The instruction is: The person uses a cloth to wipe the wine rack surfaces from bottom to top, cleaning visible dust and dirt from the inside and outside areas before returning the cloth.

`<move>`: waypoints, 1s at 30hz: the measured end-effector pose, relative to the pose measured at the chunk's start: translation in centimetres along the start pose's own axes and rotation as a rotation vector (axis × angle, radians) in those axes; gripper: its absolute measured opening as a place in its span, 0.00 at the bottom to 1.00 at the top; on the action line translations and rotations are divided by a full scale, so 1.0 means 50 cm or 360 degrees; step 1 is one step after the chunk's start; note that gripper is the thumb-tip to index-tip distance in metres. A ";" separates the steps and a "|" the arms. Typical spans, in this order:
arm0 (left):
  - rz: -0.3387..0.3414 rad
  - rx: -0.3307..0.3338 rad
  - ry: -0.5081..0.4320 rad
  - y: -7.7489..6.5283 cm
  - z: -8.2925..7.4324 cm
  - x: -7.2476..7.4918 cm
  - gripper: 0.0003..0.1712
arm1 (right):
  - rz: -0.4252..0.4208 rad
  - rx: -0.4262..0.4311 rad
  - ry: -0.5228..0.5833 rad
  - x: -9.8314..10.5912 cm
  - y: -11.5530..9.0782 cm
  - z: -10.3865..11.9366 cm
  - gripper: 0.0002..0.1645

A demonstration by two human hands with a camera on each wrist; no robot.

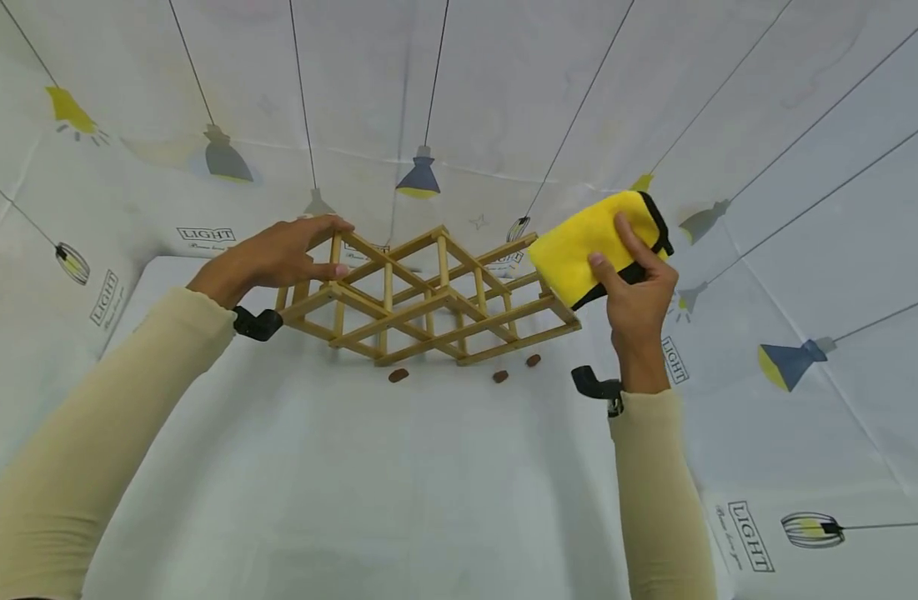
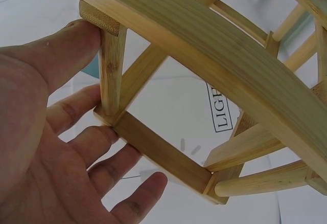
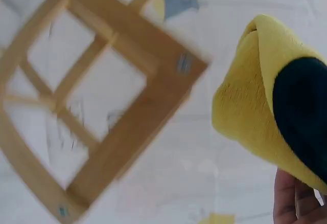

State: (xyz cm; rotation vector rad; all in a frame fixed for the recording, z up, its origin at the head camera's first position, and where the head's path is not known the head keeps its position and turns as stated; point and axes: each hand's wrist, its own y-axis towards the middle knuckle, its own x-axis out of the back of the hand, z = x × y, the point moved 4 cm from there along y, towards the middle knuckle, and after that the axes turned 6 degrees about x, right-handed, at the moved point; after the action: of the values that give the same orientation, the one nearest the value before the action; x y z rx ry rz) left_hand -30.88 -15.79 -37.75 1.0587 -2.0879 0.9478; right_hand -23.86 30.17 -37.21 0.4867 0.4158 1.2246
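A wooden wine rack (image 1: 445, 297) with diamond-shaped openings stands at the back of the white table. My left hand (image 1: 271, 254) grips its left end. The left wrist view has the thumb against the top of a round post (image 2: 111, 70) and the fingers by the lower bar (image 2: 158, 147). In my right hand (image 1: 642, 300) is a folded yellow cloth (image 1: 579, 242) with black edging, pinched between thumb and fingers. From the head, the cloth overlaps the rack's right end; in the right wrist view a gap separates the cloth (image 3: 245, 101) from the rack (image 3: 138, 116).
Several small brown pieces lie on the table (image 1: 428, 467) in front of the rack: one brown piece (image 1: 398, 375) near its middle, others toward its right end. White sheeting (image 1: 504, 75) printed with hanging lamps surrounds the table behind and at the sides.
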 end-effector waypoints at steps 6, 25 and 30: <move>0.0006 -0.0046 0.0028 0.003 -0.012 -0.004 0.45 | 0.0062 -0.0221 -0.0145 0.046 0.039 -0.099 0.33; 0.0006 -0.0088 0.0061 0.005 -0.018 -0.009 0.45 | 0.0519 -0.0512 -0.0535 0.058 0.012 -0.197 0.32; 0.0036 -0.0081 0.0042 0.004 -0.013 -0.007 0.45 | 0.0792 -0.0639 -0.0643 0.053 -0.001 -0.206 0.26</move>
State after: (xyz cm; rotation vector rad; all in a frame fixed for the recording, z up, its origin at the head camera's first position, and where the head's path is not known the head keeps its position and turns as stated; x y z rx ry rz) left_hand -30.74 -15.04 -37.71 0.9937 -2.0955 0.9102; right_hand -28.70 34.03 -45.84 0.4875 -0.3142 1.5953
